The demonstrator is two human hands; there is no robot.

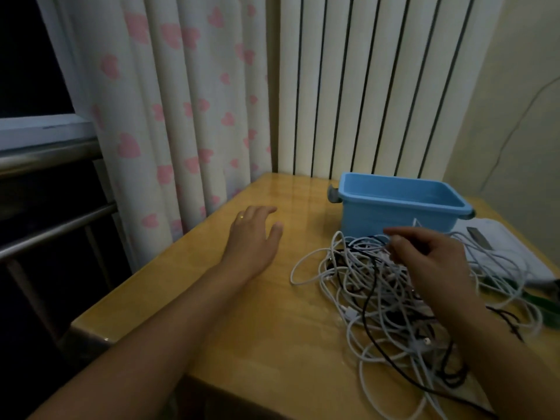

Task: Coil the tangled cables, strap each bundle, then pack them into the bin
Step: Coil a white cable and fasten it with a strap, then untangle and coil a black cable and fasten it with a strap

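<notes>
The cables [391,301] are heaped in a white and black tangle on the table [242,328], just in front of the blue bin [394,207]. The left hand [254,237] is laid flat on the table, fingers spread, well apart from the heap. A strand at the top of the heap is pinched by the right hand [430,256].

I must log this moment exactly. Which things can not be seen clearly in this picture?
- Head view: right hand covers the pile of cables; its grip is unclear.
- Floor of the blue bin: hidden by its front wall.
- Green item: cut off by the right edge.
- Cable count: too tangled.
</notes>
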